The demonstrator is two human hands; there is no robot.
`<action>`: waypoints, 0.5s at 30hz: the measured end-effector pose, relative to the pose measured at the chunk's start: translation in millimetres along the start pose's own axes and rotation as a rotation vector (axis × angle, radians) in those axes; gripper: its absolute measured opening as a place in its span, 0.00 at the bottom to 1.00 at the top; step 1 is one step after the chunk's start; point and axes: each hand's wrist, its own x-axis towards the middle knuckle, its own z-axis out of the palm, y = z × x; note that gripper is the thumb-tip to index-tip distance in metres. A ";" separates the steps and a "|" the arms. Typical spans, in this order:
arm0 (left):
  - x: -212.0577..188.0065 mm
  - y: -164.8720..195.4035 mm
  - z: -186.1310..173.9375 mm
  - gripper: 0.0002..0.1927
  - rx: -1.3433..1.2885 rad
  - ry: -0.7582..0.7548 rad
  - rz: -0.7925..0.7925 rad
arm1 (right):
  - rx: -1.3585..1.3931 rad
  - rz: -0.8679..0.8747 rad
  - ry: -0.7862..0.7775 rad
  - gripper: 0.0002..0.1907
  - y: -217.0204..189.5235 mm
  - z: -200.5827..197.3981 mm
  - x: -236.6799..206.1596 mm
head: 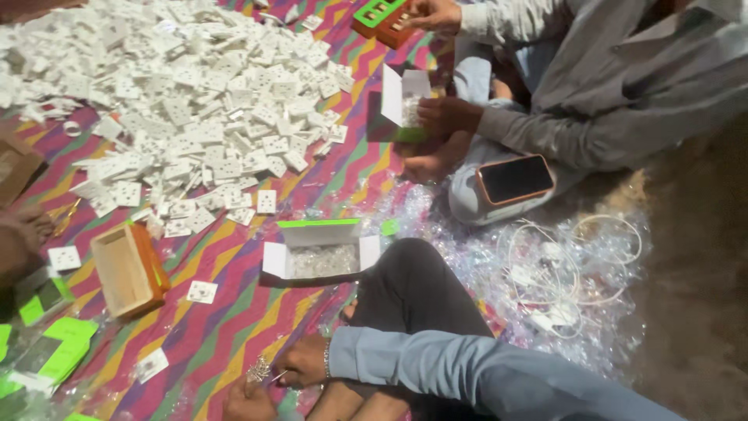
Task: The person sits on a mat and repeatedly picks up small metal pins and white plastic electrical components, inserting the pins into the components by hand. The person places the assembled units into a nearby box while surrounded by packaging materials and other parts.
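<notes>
Zigzag-striped cloth in pink, green and yellow covers the floor, and across its upper left spreads one great heap of small white socket plates, far too many to count. To the right lies a drift of clear plastic wrappers with a tangle of white cables on it.

Two open white-and-green cardboard boxes show: one lies in the middle beside the person's dark-trousered knee, the other stands near a co-worker's hand. One empty wooden tray sits at the left. One phone in an orange case rests on the co-worker's leg. A green and red holder is under that co-worker's other hand at the top.

At the bottom edge the person's two hands meet. The right hand, with a bracelet at the wrist, is closed in a pinch on a small bunch of shiny screws. The left hand sits just below the bunch, fingers curled, touching it; its grip is partly cut off.
</notes>
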 end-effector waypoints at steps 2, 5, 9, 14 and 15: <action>-5.3 -0.4 8.8 0.08 -0.065 0.071 -0.034 | 0.037 -0.027 0.000 0.10 3.1 0.5 -0.8; -8.3 4.5 19.2 0.09 -0.172 0.191 -0.045 | 0.027 0.032 -0.064 0.11 9.9 6.8 -2.9; -9.9 7.0 13.0 0.15 -0.106 0.132 -0.051 | -0.312 0.057 -0.293 0.12 22.5 21.2 -1.9; -29.3 11.1 21.3 0.11 -0.011 -0.048 0.125 | -0.090 -0.147 -0.334 0.13 38.6 11.2 2.0; -36.4 15.8 25.8 0.10 0.020 -0.104 0.180 | -0.078 -0.170 -0.324 0.13 39.9 2.0 1.9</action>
